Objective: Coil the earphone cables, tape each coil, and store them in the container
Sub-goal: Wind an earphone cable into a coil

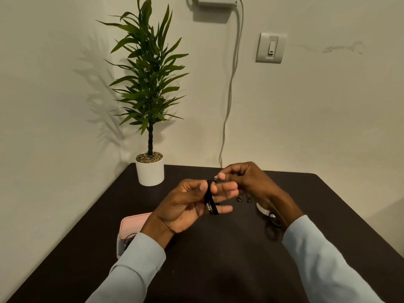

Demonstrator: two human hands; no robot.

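A black earphone cable point(210, 199) is wound round the straight fingers of my left hand point(192, 204), palm up above the dark table point(196, 259); its metal plug shows near the little finger. My right hand point(242, 182) pinches the cable's free end just above the left fingertips. Two black earbuds point(243, 199) hang below the right hand. The pink container point(133, 224) lies on the table under my left wrist, mostly hidden, with a bit of black cable inside. A white tape roll point(262, 209) and black-handled scissors point(273, 221) lie beneath my right forearm.
A potted plant in a white pot point(150, 171) stands at the table's far left corner against the wall. A white cord point(229, 95) hangs down the wall behind the table. The table's right edge runs diagonally past my right sleeve.
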